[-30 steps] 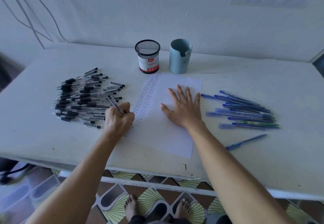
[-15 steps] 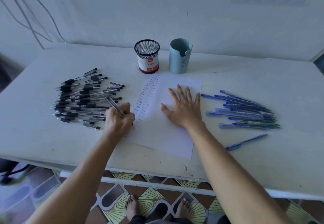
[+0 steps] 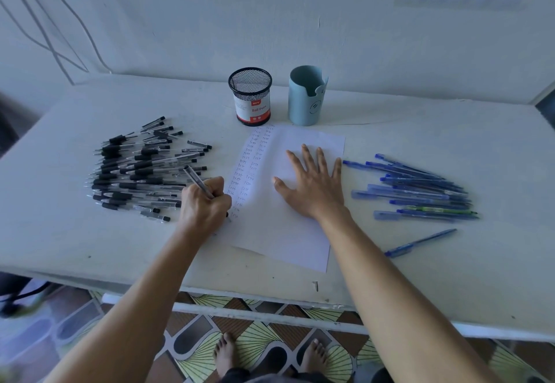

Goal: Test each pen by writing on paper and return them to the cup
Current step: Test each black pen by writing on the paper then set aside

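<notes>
White paper (image 3: 285, 232) lies at the middle of your pale table (image 3: 450, 277), its near end close to the front edge. Your left hand (image 3: 207, 205) is curled tightly round a black pen (image 3: 196, 183), whose clear barrel slants up and away to the left over your knuckles; its writing end is mostly hidden under your fingers, at the sheet's left edge. Two columns of short handwritten words, which seem to read "test", run down the left part of the sheet from its far end to your fist.

Your right hand (image 3: 315, 187) lies flat on the sheet's right half, fingers straight and spread, palm down, holding nothing.

Left of the paper sits a heap of black pens (image 3: 135, 172), mostly lying side by side. Right of it is a looser group of blue pens (image 3: 420, 190), with a green pen (image 3: 441, 210) among them and a single blue pen (image 3: 420, 242) lying apart, nearer you.

Beyond the paper's far end stand two cups, close together: a black mesh cup (image 3: 250, 96) with a red and white label, just off the sheet's far left corner, and a light blue cup (image 3: 306, 99) to its right. I cannot tell whether either holds pens.

Under the table's edge, your bare feet (image 3: 225, 355) stand on patterned tiles.
</notes>
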Demonstrator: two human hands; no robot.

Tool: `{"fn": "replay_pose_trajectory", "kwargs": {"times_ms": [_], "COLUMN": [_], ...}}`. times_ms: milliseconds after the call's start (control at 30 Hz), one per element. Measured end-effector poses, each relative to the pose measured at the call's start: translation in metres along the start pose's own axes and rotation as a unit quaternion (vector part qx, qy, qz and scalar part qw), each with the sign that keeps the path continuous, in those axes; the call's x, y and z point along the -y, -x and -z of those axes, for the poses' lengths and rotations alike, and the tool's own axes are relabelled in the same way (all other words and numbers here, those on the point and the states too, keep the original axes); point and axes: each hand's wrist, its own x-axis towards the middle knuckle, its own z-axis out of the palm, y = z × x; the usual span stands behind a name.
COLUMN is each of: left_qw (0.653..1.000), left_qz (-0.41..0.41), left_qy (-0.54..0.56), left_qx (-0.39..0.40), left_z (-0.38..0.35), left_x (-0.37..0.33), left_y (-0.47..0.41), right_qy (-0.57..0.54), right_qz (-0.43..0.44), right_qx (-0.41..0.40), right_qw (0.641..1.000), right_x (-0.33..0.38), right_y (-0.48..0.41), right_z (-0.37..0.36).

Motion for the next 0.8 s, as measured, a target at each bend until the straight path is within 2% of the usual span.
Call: {"fn": "replay_pose_trajectory", "kwargs": {"times_ms": [433, 500, 667, 800], "left_qw": [1.000, 0.998, 0.968, 0.973], "left_qz": [0.016, 0.037, 0.090, 0.117], "left_qy": [0.005, 0.038, 0.233, 0.183], "left_qx": [0.021, 0.021, 0.035, 0.081], "left_z": [-0.002, -0.001, 0.010, 0.009], "left_x": [-0.002, -0.003, -0.004, -0.006], "left_y": [0.000, -0.002, -0.014, -0.026], "right_qy": [-0.007, -0.030, -0.147, -0.171], "right_qz": [0.003, -0.001, -0.012, 0.010], "right_qx": [-0.001, -0.004, -0.009, 0.010], "right_qw": [1.000, 1.000, 0.989, 0.985], "right_x": [0.000, 0.000, -0.008, -0.020], "right_y": [0.001, 0.000, -0.004, -0.004], "right_z": [0.001, 0.003, 0.011, 0.017]}}
